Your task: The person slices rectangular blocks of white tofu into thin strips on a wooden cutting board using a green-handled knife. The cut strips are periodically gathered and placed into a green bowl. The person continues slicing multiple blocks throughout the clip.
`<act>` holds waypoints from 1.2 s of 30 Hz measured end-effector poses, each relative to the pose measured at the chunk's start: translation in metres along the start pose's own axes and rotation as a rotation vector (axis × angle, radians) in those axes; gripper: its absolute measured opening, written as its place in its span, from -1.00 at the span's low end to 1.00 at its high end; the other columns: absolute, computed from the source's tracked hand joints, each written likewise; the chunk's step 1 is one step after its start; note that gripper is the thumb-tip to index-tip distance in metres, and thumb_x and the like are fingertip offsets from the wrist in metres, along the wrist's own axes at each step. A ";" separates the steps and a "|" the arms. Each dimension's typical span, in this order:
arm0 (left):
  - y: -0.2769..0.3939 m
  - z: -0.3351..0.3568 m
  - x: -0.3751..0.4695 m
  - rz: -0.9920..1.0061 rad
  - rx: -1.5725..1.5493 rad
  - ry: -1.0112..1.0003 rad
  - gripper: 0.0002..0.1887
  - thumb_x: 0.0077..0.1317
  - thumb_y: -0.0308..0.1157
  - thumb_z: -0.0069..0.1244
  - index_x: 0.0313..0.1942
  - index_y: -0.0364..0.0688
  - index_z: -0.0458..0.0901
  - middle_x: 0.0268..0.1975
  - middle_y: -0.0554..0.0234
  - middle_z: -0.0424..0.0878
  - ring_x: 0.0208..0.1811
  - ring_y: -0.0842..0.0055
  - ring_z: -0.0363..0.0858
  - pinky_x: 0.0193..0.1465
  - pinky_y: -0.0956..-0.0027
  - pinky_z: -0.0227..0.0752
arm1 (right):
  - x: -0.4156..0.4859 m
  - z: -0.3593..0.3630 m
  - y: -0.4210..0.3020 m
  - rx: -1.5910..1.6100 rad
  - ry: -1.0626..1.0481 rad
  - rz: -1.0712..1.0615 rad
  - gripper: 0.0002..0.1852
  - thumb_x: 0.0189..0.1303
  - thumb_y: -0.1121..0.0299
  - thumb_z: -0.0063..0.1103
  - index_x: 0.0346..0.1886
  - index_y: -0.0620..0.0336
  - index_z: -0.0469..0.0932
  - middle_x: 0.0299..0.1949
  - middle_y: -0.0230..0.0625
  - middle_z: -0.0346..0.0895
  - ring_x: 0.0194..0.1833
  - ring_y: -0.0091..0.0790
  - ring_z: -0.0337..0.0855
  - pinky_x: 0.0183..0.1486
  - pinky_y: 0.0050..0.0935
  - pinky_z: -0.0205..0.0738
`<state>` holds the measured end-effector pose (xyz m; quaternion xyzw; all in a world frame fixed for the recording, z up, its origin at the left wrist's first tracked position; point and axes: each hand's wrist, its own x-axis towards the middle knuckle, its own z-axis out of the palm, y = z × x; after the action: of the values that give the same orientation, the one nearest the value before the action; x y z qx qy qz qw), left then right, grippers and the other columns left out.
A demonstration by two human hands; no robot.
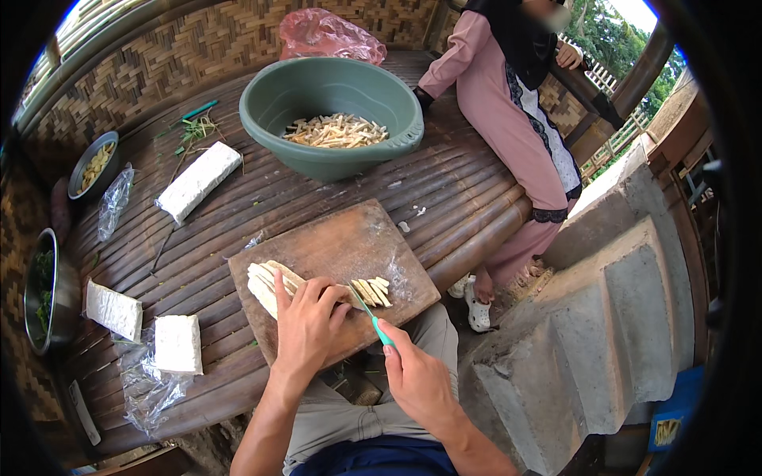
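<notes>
A wooden cutting board (pixel 345 238) rests at the front of the bamboo platform, partly over my lap. My left hand (pixel 306 324) presses down on a stack of pale tempeh slices (pixel 262 285), with its fingers bent over their right end. In my right hand (pixel 419 369) is a small knife (pixel 383 333) with a turquoise handle. Its blade meets the board just beside my left fingertips. Several cut tempeh strips (pixel 370 291) lie right of the blade. Behind the board, a green plastic basin (pixel 262 113) holds many similar strips (pixel 339 132).
Wrapped white tempeh blocks (pixel 199 178) and clear plastic wrap (pixel 143 387) lie to the left. Beyond them are a bowl of yellowish slices (pixel 95 169) and a metal bowl of greens (pixel 44 285). A person in pink (pixel 506 119) sits at right, above concrete steps (pixel 595 333).
</notes>
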<state>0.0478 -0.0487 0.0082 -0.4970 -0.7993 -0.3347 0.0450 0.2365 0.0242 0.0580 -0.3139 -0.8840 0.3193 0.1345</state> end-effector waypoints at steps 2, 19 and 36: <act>0.001 0.000 -0.001 -0.006 0.029 0.003 -0.75 0.26 -0.36 0.35 -0.06 -0.03 0.75 -0.01 0.36 0.68 0.12 0.35 0.66 0.68 -0.32 -0.18 | -0.001 0.001 0.001 -0.008 0.009 -0.017 -0.53 0.60 0.27 0.05 0.51 -0.12 0.41 -0.24 -0.04 0.74 -0.34 0.16 0.75 -0.31 0.09 0.62; 0.003 -0.001 0.001 -0.014 0.043 0.008 -0.78 0.26 -0.35 0.35 -0.10 -0.04 0.76 -0.03 0.37 0.69 0.10 0.35 0.66 0.66 -0.35 -0.14 | 0.000 0.005 0.003 -0.154 -0.011 -0.037 -0.50 0.58 0.21 0.13 0.53 -0.15 0.42 -0.42 -0.17 0.66 -0.51 0.05 0.71 -0.47 0.01 0.61; -0.002 0.003 0.000 -0.001 0.051 0.016 -0.82 0.30 -0.29 0.32 -0.12 0.00 0.76 -0.07 0.40 0.67 0.07 0.37 0.66 0.64 -0.39 -0.13 | 0.005 -0.001 -0.003 -0.194 -0.070 -0.008 -0.56 0.58 0.25 0.11 0.46 -0.07 0.45 -0.31 -0.04 0.73 -0.38 0.15 0.74 -0.37 0.06 0.62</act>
<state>0.0471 -0.0476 0.0044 -0.4927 -0.8074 -0.3181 0.0642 0.2312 0.0260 0.0608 -0.3107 -0.9161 0.2423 0.0738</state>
